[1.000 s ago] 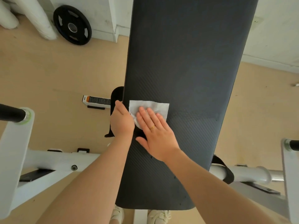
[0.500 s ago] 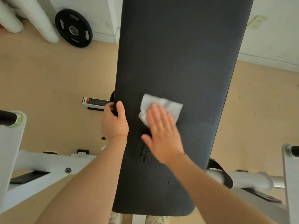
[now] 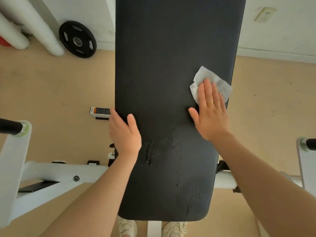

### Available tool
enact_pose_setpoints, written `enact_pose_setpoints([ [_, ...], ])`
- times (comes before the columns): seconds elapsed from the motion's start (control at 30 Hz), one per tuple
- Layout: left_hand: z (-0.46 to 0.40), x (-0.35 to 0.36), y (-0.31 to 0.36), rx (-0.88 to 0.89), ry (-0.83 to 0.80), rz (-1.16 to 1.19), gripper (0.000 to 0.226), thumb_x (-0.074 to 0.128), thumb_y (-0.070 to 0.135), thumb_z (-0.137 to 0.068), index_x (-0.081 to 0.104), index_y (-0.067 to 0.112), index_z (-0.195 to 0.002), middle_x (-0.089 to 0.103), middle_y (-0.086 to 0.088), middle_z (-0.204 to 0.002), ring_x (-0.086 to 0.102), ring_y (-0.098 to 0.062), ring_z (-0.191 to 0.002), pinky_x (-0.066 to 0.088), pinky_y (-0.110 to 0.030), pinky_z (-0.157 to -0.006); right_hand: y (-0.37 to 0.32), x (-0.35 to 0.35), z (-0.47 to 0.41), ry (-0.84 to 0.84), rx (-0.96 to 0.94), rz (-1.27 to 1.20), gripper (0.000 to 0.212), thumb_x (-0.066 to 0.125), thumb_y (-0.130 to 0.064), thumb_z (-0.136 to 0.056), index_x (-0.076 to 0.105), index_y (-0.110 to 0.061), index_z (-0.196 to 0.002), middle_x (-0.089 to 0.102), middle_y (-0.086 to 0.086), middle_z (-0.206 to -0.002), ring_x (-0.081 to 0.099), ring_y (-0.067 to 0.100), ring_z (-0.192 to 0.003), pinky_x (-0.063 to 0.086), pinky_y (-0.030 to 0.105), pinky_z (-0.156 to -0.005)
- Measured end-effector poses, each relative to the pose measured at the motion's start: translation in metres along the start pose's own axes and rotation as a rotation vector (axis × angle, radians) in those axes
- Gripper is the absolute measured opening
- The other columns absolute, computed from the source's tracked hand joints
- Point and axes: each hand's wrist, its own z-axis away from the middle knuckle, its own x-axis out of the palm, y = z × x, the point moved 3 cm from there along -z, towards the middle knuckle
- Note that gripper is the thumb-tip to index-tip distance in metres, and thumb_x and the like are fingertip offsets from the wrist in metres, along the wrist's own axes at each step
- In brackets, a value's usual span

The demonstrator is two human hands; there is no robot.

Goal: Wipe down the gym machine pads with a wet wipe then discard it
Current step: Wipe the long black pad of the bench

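Moved since earlier frames: right hand (image 3: 211, 113) and wet wipe (image 3: 209, 83) now at the pad's (image 3: 167, 65) right edge, fingers flat and together pressing the wipe down. Left hand (image 3: 124, 132) grips the pad's left edge, thumb on top. Wet patches, apparently droplets, near pad centre.

Black weight plate (image 3: 77, 39) against wall, wall socket (image 3: 265, 14) opposite.

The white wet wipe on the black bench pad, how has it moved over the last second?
The white wet wipe slid from the left edge of the black textured bench pad to its right edge, pushed by the flat right hand. The left hand still grips the pad's left edge.
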Motion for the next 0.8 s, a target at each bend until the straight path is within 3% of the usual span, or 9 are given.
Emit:
enact_pose_setpoints([
  [0.1,0.007,0.014,0.016,-0.209,0.053,-0.008,0.067,0.022,0.045,-0.093,0.009,0.008,-0.147,0.019,-0.014,-0.152,0.018,-0.031,-0.14,0.014,-0.044,-0.113,-0.025,0.013,0.024,-0.01,-0.036,0.009,0.072,0.022,-0.047,-0.091,0.012,-0.001,-0.145,0.015,0.018,-0.153,0.011,0.031,-0.142,0.01,0.041,-0.115],
  [0.17,0.005,0.02,0.023,-0.3,0.154,0.015,0.073,0.013,0.052,-0.087,0.014,0.01,-0.146,0.023,-0.012,-0.152,0.02,-0.029,-0.14,0.011,-0.042,-0.113,-0.048,0.028,0.054,-0.035,-0.153,0.029,0.07,0.021,-0.048,-0.092,0.009,-0.004,-0.145,0.014,0.015,-0.153,0.01,0.028,-0.142,0.008,0.041,-0.117],
  [0.27,0.004,0.025,0.023,-0.305,0.304,-0.005,0.08,0.003,0.058,-0.082,0.027,0.01,-0.143,0.034,-0.011,-0.146,0.029,-0.028,-0.135,0.015,-0.04,-0.111,-0.06,0.047,0.087,-0.116,-0.315,0.048,0.066,0.009,-0.05,-0.096,0.001,-0.009,-0.148,0.007,0.009,-0.154,0.0,0.023,-0.143,-0.001,0.037,-0.116],
  [0.33,0.005,0.028,0.023,-0.3,0.352,-0.029,0.079,0.004,0.058,-0.084,0.031,0.011,-0.141,0.038,-0.011,-0.144,0.032,-0.027,-0.134,0.017,-0.039,-0.11,-0.052,0.047,0.086,-0.12,-0.369,0.061,0.066,0.015,-0.05,-0.096,0.006,-0.011,-0.148,0.013,0.006,-0.154,0.008,0.021,-0.143,0.001,0.036,-0.116],
  [0.47,0.005,0.032,0.024,-0.308,0.368,-0.061,0.073,0.009,0.05,-0.084,0.029,0.01,-0.141,0.037,-0.012,-0.144,0.032,-0.029,-0.133,0.017,-0.042,-0.11,-0.008,0.018,0.037,0.009,-0.129,0.014,0.065,0.032,-0.045,-0.089,0.028,-0.007,-0.142,0.032,0.012,-0.149,0.026,0.025,-0.137,0.014,0.037,-0.111],
  [0.57,0.005,0.032,0.023,-0.321,0.367,-0.093,0.071,0.011,0.049,-0.084,0.029,0.01,-0.141,0.037,-0.012,-0.143,0.032,-0.029,-0.132,0.018,-0.042,-0.11,0.024,0.003,0.005,0.04,0.034,-0.052,0.067,0.024,-0.043,-0.092,0.013,-0.005,-0.146,0.017,0.013,-0.154,0.016,0.028,-0.142,0.006,0.036,-0.114],
  [0.67,0.004,0.034,0.025,-0.33,0.363,-0.107,0.068,0.014,0.048,-0.086,0.029,0.01,-0.141,0.037,-0.012,-0.143,0.032,-0.029,-0.133,0.018,-0.042,-0.11,0.029,0.003,-0.002,0.051,0.063,-0.096,0.068,0.019,-0.045,-0.094,0.002,-0.004,-0.146,0.002,0.01,-0.155,0.003,0.026,-0.143,-0.001,0.035,-0.114],
  [0.8,0.005,0.034,0.027,-0.329,0.37,-0.116,0.073,0.011,0.05,-0.083,0.028,0.01,-0.141,0.036,-0.011,-0.144,0.031,-0.029,-0.133,0.016,-0.042,-0.11,0.013,0.015,0.032,-0.013,-0.007,-0.11,0.07,0.014,-0.05,-0.096,0.007,-0.002,-0.146,0.011,0.016,-0.153,0.004,0.03,-0.141,0.003,0.038,-0.115],
])
